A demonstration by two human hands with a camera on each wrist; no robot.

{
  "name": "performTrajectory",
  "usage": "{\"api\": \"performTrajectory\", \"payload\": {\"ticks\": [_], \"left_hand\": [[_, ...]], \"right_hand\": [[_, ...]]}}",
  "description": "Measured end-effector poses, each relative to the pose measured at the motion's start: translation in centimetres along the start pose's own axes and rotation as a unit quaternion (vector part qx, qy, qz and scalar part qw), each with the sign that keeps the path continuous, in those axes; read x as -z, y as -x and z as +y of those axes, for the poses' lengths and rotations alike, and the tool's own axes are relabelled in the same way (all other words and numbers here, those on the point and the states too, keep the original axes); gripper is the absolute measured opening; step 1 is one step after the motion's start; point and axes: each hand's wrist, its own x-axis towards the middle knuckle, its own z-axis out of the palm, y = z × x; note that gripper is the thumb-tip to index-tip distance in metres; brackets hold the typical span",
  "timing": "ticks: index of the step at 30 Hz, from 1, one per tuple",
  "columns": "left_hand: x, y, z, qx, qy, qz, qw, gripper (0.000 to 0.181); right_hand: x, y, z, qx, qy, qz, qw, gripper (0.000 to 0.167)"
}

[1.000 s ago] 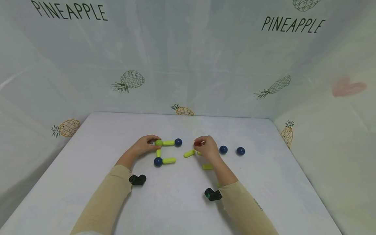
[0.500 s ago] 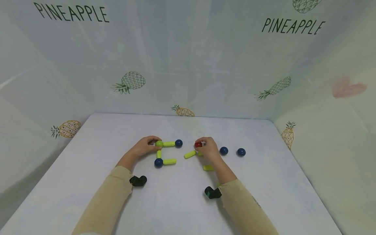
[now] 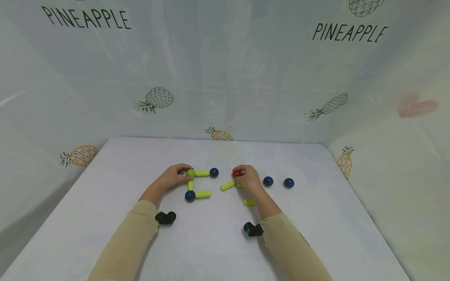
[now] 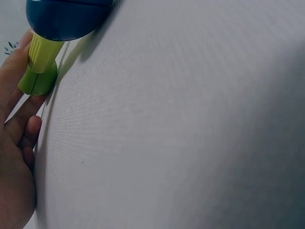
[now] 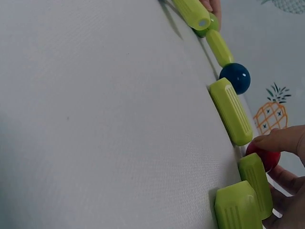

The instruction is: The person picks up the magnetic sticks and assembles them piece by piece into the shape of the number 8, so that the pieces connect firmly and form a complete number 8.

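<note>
My left hand (image 3: 173,176) grips a green ball (image 3: 191,173) between thumb and fingers. That ball joins two yellow-green sticks: one runs right to a blue ball (image 3: 214,172), the other toward me to a second blue ball (image 3: 190,196), from which another stick (image 3: 203,194) points right. My right hand (image 3: 249,178) pinches a red ball (image 3: 236,174) at the table surface; the right wrist view shows the red ball (image 5: 265,156) between thumb and fingers, beside loose sticks (image 5: 231,111). In the left wrist view the green ball (image 4: 38,82) sits against the fingers.
Loose yellow-green sticks lie beside and below the right hand, one (image 3: 227,185) to its left and one (image 3: 249,202) partly under the forearm. Two blue balls (image 3: 268,181) (image 3: 289,183) rest to its right. A patterned cloth (image 3: 225,70) hangs behind the white table (image 3: 211,242).
Both hands keep their holds on the green and red balls. The red ball shows more between the right fingers than at first; the whole view has shifted slightly.
</note>
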Motion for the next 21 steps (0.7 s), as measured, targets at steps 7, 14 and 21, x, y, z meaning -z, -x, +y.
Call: {"api": "performTrajectory", "payload": {"ticks": [7,14,21], "left_hand": [[0.0,0.1,-0.1,-0.002,-0.001,0.001,1.0000,0.048],[0.1,0.2,0.1,-0.001,-0.006,-0.001,1.0000,0.048],[0.2,0.2,0.2,-0.001,-0.006,-0.002,1.0000,0.048]], "right_hand": [[-0.1,-0.1,0.1,0.002,-0.001,0.003,1.0000,0.023],[0.1,-0.1,-0.2,-0.014,-0.016,0.004,0.9998,0.026],[0.5,0.0,-1.0,0.005,-0.025,0.001,0.9997,0.025]]}}
